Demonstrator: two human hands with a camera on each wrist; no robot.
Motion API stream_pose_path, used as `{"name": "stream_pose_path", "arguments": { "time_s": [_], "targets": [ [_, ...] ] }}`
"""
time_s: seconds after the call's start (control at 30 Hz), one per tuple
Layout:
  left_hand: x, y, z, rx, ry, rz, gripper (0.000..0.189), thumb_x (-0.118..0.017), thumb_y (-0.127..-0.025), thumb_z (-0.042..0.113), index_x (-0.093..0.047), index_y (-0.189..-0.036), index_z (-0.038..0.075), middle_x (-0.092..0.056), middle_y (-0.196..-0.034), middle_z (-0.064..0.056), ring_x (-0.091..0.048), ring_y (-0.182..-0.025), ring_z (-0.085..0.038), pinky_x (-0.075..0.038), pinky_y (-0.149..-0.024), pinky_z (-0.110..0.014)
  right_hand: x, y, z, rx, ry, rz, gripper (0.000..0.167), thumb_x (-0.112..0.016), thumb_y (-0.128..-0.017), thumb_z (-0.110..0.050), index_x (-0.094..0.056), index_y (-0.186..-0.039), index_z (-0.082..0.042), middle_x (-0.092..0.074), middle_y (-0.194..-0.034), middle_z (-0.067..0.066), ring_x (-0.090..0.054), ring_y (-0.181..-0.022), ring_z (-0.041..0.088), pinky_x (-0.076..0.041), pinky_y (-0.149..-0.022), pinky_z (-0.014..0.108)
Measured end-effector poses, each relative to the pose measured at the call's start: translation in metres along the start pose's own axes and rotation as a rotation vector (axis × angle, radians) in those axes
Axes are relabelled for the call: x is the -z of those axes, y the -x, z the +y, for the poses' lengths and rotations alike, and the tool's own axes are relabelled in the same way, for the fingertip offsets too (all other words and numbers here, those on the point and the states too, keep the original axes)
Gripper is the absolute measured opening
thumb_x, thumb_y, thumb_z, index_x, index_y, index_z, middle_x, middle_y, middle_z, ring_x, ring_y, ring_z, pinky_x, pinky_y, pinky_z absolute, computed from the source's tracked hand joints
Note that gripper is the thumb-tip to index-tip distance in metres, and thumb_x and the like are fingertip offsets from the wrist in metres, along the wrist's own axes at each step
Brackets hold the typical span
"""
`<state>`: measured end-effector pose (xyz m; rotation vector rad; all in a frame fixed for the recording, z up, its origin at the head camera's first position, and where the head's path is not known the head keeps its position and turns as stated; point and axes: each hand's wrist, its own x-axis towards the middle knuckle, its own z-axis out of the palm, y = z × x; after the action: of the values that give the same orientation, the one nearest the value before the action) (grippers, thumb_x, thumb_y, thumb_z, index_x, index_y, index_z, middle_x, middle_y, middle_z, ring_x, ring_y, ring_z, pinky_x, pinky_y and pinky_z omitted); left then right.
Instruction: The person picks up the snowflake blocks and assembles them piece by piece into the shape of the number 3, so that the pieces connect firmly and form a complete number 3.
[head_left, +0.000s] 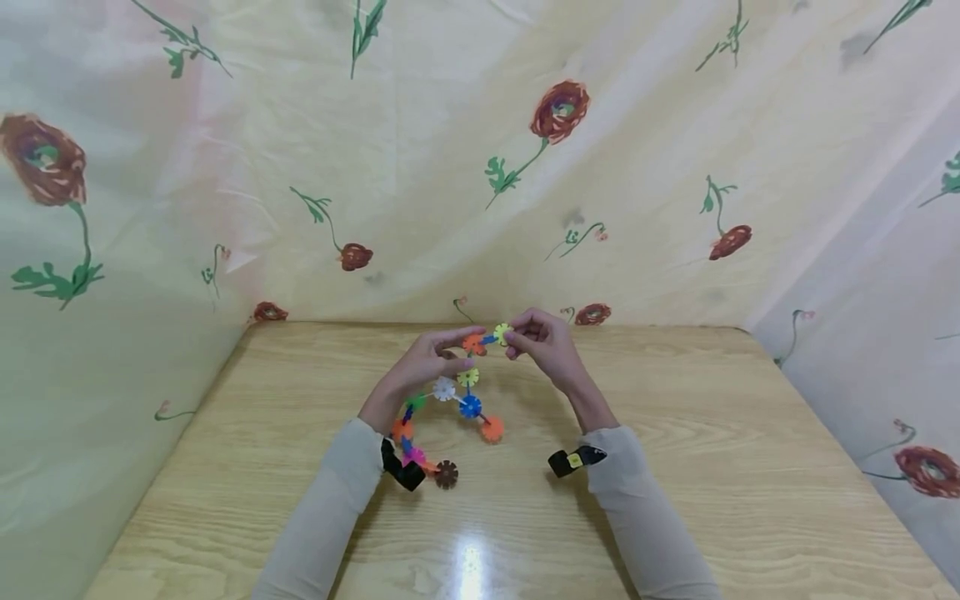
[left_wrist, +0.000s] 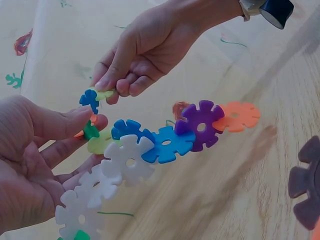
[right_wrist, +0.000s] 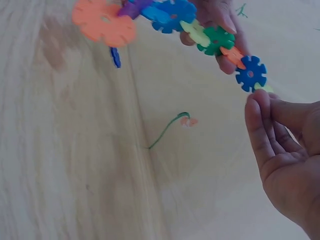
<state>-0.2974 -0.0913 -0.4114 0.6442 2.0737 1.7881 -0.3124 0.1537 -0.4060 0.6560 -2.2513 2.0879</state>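
A chain of interlocking plastic snowflake discs hangs and curves between and below both hands. My left hand (head_left: 420, 367) pinches it by an orange disc (head_left: 473, 343) and a green disc (right_wrist: 217, 41) near its upper end. Between thumb and fingers, my right hand (head_left: 553, 354) pinches the yellow-green disc (head_left: 502, 334) at the tip, which meets a blue disc (right_wrist: 251, 74). Lower down come white discs (left_wrist: 131, 161), another blue disc (head_left: 470, 406), a purple disc (left_wrist: 201, 126) and an orange end disc (head_left: 492, 430). A brown disc (head_left: 446, 474) ends the other branch, partly behind the left wrist.
The light wooden table (head_left: 750, 467) spreads under both forearms. A flowered cloth (head_left: 450, 167) hangs behind its far edge and along both sides. Each wrist wears a black strap, the right one (head_left: 576, 460) with a yellow mark.
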Motion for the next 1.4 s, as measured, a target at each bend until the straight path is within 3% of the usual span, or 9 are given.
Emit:
{"name": "stream_pose_path", "arguments": {
  "time_s": [0.1,0.33,0.53,0.67,0.87,0.97,1.17,1.4],
  "targets": [
    [-0.002,-0.001,0.000,0.019,0.024,0.025,0.054,-0.064,-0.100,0.010,-0.050,-0.152,0.017,-0.050,-0.149,-0.016,-0.068,-0.093,-0.021,-0.059,-0.080,-0.030,-0.003,0.000,0.003,0.030,-0.039,0.031,0.017,-0.065,-0.096,0.005,-0.059,-0.107,0.017,-0.070,-0.084,0.002,-0.070,-0.068,0.010,-0.063,-0.068,0.026],
    [-0.002,0.001,0.001,0.029,0.045,0.037,0.054,-0.063,-0.100,0.008,-0.050,-0.152,0.014,-0.051,-0.145,-0.018,-0.067,-0.089,-0.018,-0.058,-0.076,-0.029,-0.008,0.000,0.005,0.054,-0.052,0.054,0.018,-0.065,-0.095,0.007,-0.058,-0.107,0.019,-0.069,-0.083,0.003,-0.070,-0.068,0.010,-0.063,-0.068,0.026],
    [0.001,0.003,0.002,0.023,0.007,0.029,0.052,-0.063,-0.100,0.009,-0.053,-0.150,0.018,-0.050,-0.150,-0.017,-0.064,-0.084,-0.022,-0.055,-0.074,-0.030,-0.008,-0.001,0.003,0.062,0.038,0.032,0.014,-0.066,-0.095,0.006,-0.064,-0.106,0.014,-0.070,-0.087,0.019,-0.070,-0.068,0.010,-0.063,-0.067,0.027],
    [0.003,0.003,0.001,0.034,0.016,0.039,0.052,-0.064,-0.100,0.010,-0.052,-0.150,0.019,-0.047,-0.155,-0.016,-0.068,-0.091,-0.021,-0.058,-0.080,-0.035,-0.012,-0.002,0.005,0.084,0.014,0.027,0.016,-0.066,-0.096,0.004,-0.063,-0.107,0.015,-0.069,-0.091,0.028,-0.071,-0.070,0.011,-0.064,-0.070,0.030],
    [0.001,0.001,0.002,0.060,0.027,0.063,0.053,-0.064,-0.100,0.008,-0.052,-0.151,0.019,-0.044,-0.158,-0.012,-0.070,-0.098,-0.019,-0.059,-0.082,-0.035,-0.016,-0.001,0.007,0.078,-0.050,0.048,0.017,-0.065,-0.096,0.004,-0.060,-0.107,0.016,-0.070,-0.087,0.009,-0.071,-0.070,0.011,-0.064,-0.071,0.028],
    [-0.002,-0.001,0.003,0.063,0.038,0.057,0.053,-0.063,-0.101,0.008,-0.051,-0.151,0.018,-0.046,-0.156,-0.014,-0.070,-0.100,-0.020,-0.061,-0.082,-0.036,-0.015,-0.001,0.007,0.062,-0.086,0.073,0.018,-0.064,-0.096,0.007,-0.059,-0.109,0.018,-0.069,-0.084,0.006,-0.071,-0.069,0.010,-0.064,-0.070,0.027],
    [-0.009,-0.005,0.001,0.079,0.092,0.033,0.050,-0.066,-0.099,0.011,-0.052,-0.147,0.014,-0.058,-0.140,-0.022,-0.070,-0.101,-0.024,-0.063,-0.083,-0.040,-0.015,-0.002,0.007,0.009,-0.100,0.128,0.022,-0.064,-0.096,0.005,-0.058,-0.113,0.018,-0.072,-0.083,-0.001,-0.071,-0.069,0.009,-0.064,-0.071,0.027],
    [-0.010,-0.006,-0.002,0.135,0.098,0.063,0.042,-0.069,-0.097,0.011,-0.049,-0.134,0.006,-0.062,-0.122,-0.018,-0.069,-0.096,-0.024,-0.062,-0.081,-0.038,-0.019,-0.001,0.005,-0.055,-0.099,0.162,0.024,-0.064,-0.097,0.004,-0.058,-0.115,0.017,-0.073,-0.083,-0.002,-0.072,-0.069,0.008,-0.064,-0.072,0.027]
  ]
}}
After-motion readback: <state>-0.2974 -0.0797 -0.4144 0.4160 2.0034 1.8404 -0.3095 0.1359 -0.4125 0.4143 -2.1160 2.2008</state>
